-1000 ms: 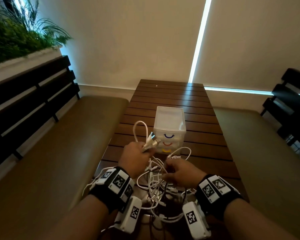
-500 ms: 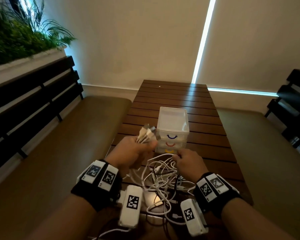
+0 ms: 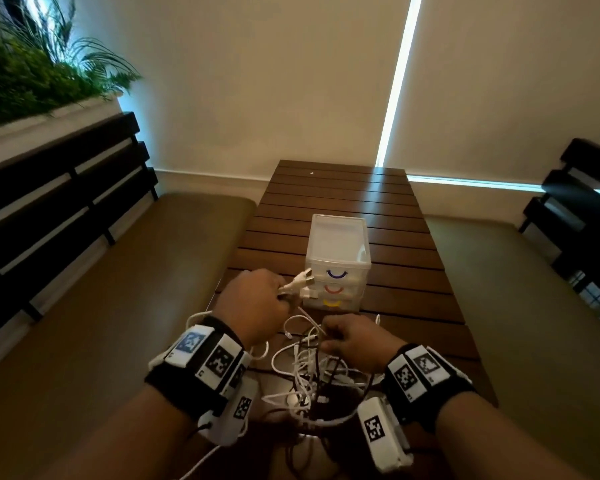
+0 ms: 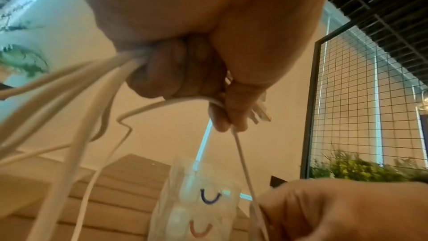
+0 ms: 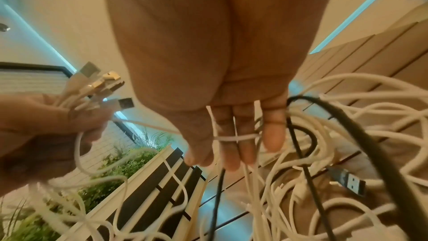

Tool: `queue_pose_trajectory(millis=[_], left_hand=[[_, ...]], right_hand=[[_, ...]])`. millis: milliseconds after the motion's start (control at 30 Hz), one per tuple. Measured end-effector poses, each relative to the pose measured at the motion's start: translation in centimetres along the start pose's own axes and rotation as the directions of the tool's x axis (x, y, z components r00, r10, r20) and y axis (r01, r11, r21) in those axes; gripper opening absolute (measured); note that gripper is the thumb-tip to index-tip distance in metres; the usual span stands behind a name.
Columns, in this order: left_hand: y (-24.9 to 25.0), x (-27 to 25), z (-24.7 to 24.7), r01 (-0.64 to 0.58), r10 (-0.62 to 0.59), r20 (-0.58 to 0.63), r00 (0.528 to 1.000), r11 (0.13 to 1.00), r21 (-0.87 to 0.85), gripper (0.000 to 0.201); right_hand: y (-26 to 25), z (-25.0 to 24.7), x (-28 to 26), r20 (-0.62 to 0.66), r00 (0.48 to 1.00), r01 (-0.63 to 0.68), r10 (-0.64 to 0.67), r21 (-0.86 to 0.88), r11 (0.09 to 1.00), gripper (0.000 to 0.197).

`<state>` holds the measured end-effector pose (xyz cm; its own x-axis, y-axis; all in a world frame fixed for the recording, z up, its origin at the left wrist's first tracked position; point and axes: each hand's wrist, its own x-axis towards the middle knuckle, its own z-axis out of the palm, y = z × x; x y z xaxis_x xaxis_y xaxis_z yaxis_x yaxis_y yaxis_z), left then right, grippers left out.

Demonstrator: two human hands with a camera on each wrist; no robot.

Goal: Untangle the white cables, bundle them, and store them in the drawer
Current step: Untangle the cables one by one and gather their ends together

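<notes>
My left hand (image 3: 280,294) grips a bunch of white cable ends, their plugs (image 3: 302,285) sticking out toward the drawer unit (image 3: 338,261). In the left wrist view the left hand's fingers (image 4: 176,74) curl tight round several white cables. The rest of the white cables (image 3: 309,375) lie tangled on the table between my wrists. My right hand (image 3: 326,338) pinches one white cable (image 4: 243,162) that runs up to the left hand. In the right wrist view that cable (image 5: 234,137) crosses the fingers (image 5: 273,131). The unit's three drawers are closed.
A black cable (image 5: 301,135) with a USB plug (image 5: 347,180) is mixed into the tangle. The slatted wooden table (image 3: 340,195) runs away from me between two cushioned benches (image 3: 136,289). A planter (image 3: 32,81) stands behind the left bench.
The cable loop that stood above my left hand is gone. The left hand keeps its plug bunch, now pointing toward the drawers. The right hand has shifted back toward me along the tangle.
</notes>
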<state>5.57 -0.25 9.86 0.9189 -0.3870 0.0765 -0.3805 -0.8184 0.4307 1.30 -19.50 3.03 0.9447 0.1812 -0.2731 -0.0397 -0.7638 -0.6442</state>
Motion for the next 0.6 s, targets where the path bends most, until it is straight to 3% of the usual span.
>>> queue_pose_trajectory(millis=[100, 200, 267, 333, 400, 500, 600], left_hand=[[-1.0, 0.7, -1.6, 0.100, -0.091, -0.103, 0.991, 0.991, 0.087, 0.023], [-1.3, 0.4, -1.7, 0.135, -0.118, -0.153, 0.981, 0.985, 0.110, 0.009], [-0.5, -0.1, -0.3, 0.075, -0.073, -0.098, 0.993, 0.997, 0.014, 0.007], [0.5, -0.6, 1.7, 0.035, -0.028, 0.042, 0.999, 0.987, -0.155, 0.016], [0.7, -0.8, 3.4, 0.034, -0.011, 0.115, 0.993, 0.980, -0.198, 0.020], [0.0, -0.2, 3.8, 0.036, -0.027, 0.094, 0.995, 0.994, -0.100, 0.017], [-0.9, 0.5, 1.9, 0.126, -0.146, -0.026, 0.989, 0.921, -0.368, 0.015]], right_hand=[[-0.1, -0.2, 0.3, 0.024, 1.000, 0.005, -0.004, -0.030, 1.000, 0.009], [0.2, 0.0, 0.1, -0.082, 0.997, -0.006, 0.009, 0.035, 0.999, 0.014], [-0.2, 0.0, 0.2, -0.130, 0.991, 0.046, -0.043, 0.022, 0.999, 0.012], [-1.0, 0.2, 0.3, -0.117, 0.984, 0.134, -0.132, 0.005, 0.991, 0.014], [-1.4, 0.1, 0.5, -0.125, 0.976, 0.181, -0.180, -0.007, 0.984, 0.021], [-1.3, 0.0, 0.4, -0.141, 0.979, 0.150, -0.147, 0.014, 0.989, 0.014], [0.0, -0.4, -0.2, -0.057, 0.998, 0.015, -0.017, -0.035, 0.999, 0.008]])
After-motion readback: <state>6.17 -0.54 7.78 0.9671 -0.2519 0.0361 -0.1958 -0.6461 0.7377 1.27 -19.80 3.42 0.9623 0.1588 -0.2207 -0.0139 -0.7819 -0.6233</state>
